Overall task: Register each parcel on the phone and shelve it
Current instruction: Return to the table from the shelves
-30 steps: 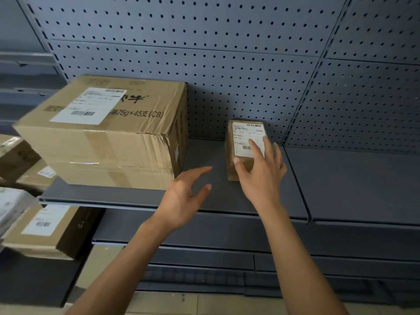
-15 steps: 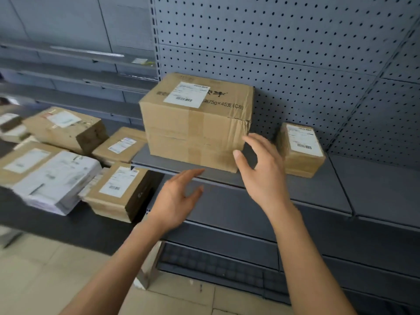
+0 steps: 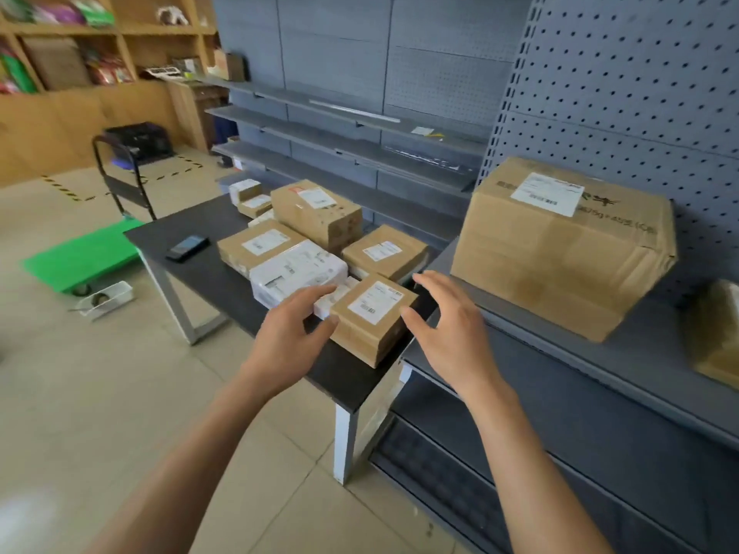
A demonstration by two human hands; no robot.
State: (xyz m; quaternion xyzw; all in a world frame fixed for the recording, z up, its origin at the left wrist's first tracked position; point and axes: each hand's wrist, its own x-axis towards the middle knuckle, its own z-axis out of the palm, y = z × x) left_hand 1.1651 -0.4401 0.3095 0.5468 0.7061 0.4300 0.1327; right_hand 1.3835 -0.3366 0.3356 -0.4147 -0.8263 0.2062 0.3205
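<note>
A small brown parcel [image 3: 372,319] with a white label lies at the near end of the black table [image 3: 192,269]. My left hand [image 3: 290,337] hovers open just left of it, and my right hand [image 3: 448,333] hovers open just right of it; neither grips it. Several other parcels lie behind it, among them a white one [image 3: 298,273] and a taller brown box [image 3: 318,213]. The phone [image 3: 187,247] lies face up on the table's left part. On the grey shelf [image 3: 600,365] stand a large carton [image 3: 560,249] and, at the frame's right edge, a small parcel [image 3: 718,333].
A green platform trolley [image 3: 82,255] with a black handle stands on the tiled floor left of the table, a small white tray [image 3: 104,299] beside it. Grey shelving runs behind the table. Wooden shelves with goods fill the far left wall.
The view has swung left from the shelf to the table. My right hand let go of the small parcel on the shelf, and both hands moved over to the near parcel on the table.
</note>
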